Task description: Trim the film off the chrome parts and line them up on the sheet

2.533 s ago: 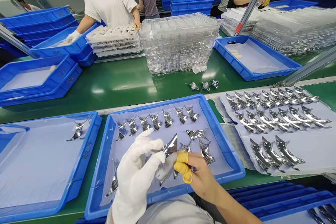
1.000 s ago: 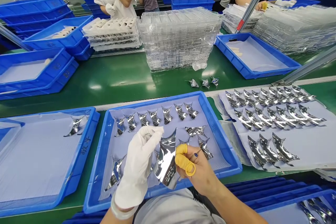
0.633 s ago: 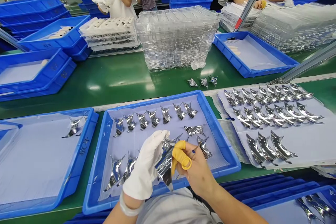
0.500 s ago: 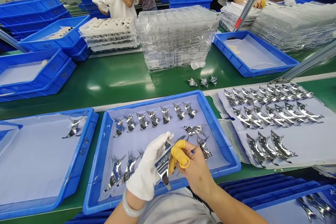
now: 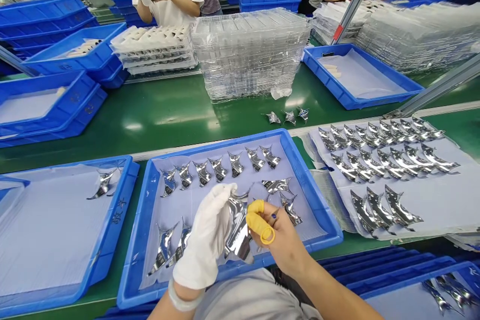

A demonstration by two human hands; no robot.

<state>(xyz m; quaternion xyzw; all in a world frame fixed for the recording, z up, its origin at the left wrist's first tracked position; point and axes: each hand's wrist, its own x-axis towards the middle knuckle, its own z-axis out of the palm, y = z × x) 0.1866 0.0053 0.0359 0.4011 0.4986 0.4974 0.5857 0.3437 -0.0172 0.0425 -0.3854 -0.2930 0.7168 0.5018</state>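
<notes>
My left hand [image 5: 205,232], in a white glove, is closed around the side of a curved chrome piece [image 5: 238,227] with pointed corners, held above the blue tray. Yellow finger covers are on the thumb and a finger of my right hand [image 5: 279,235], which pinches the piece's right edge. A small dark bit with a blue spot [image 5: 274,215] shows at the right fingers; what it is I cannot make out. Beneath lies the paper-lined blue tray [image 5: 318,210], where similar chrome pieces [image 5: 235,164] lie in rows. My hands and the held piece hide part of the tray.
Chrome pieces [image 5: 386,160] lie in rows on white sheeting to the right. At left stands another blue tray [image 5: 129,175]. Stacked clear plastic trays [image 5: 251,60] rise behind, with small metal pieces [image 5: 289,117] before them. A metal post [image 5: 442,87] slants at right. Co-workers stand across the bench.
The chrome piece has been turned in my hands, so its broad shiny face shows more. My left hand has shifted slightly left. Across the bench, a co-worker's hands have come together.
</notes>
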